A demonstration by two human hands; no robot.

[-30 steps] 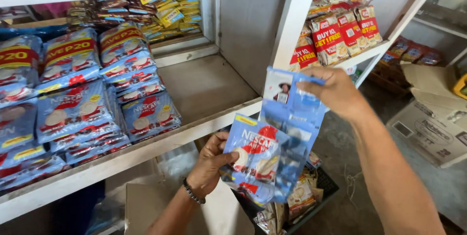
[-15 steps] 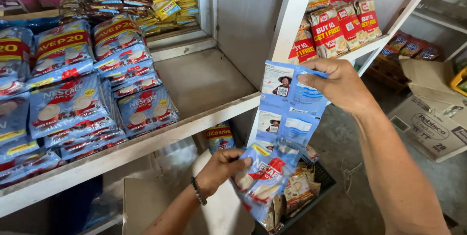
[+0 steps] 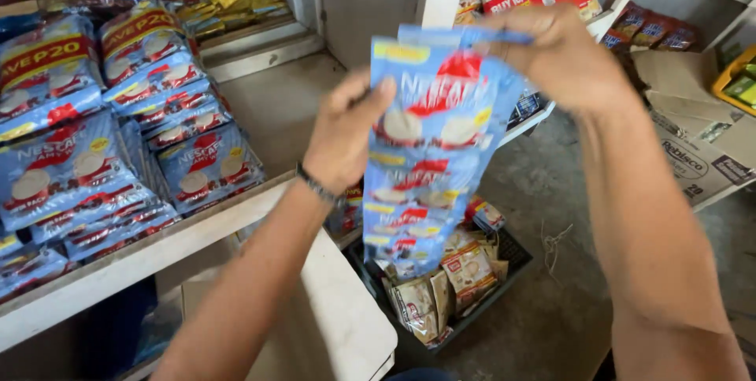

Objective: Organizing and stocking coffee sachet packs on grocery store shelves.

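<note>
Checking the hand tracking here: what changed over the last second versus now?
The strip of blue sachets has been lifted from below the shelf edge to in front of it. The left hand moved up from the strip's lower end to grip its left edge at mid-height. The right hand still pinches the top. The blue packs on the shelf and the crate of sachets on the floor stayed put.

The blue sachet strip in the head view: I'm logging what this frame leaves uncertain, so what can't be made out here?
- Blue sachet strip: its top edge is covered by the right hand, its left side by the left hand.
- Left hand's fingers: hidden behind the strip.
- Black crate on the floor: partly hidden by the strip and the white shelf board.
- Blue packs on the shelf: cut off by the left edge.
</note>
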